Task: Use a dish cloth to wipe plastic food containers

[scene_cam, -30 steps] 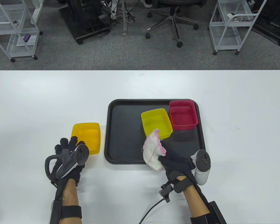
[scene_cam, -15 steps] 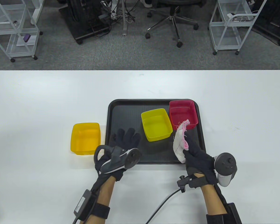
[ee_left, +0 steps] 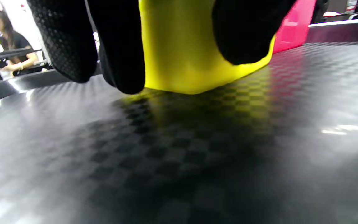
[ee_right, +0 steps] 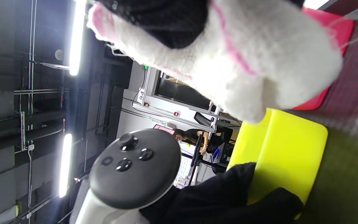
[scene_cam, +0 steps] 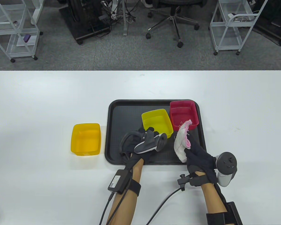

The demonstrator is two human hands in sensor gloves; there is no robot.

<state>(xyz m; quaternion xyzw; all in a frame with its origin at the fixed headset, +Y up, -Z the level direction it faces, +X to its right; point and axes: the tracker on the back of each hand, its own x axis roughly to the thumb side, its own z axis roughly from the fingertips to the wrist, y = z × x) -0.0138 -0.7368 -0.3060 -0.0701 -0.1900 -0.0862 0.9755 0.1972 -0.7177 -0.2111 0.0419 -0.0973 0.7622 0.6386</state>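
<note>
Left grip: my left hand is over the black tray, fingers spread at the near wall of the yellow tub; I can't tell if they touch it yet.
Right grip: my right hand has its fingers wrapped around the bunched dish cloth, held over the tray's right side.
Tubs: yellow and red tub sit side by side on the tray; the orange tub is on the bench, left of the tray.
Handling: I judge the tubs light, thin and slick, so I'd take the yellow one by its rim or opposite walls. The cloth is soft and bunches easily.
Change: half a second ago my left hand was at the tray's near left corner; it has moved right to the yellow tub. The cloth hand has barely shifted.
</note>
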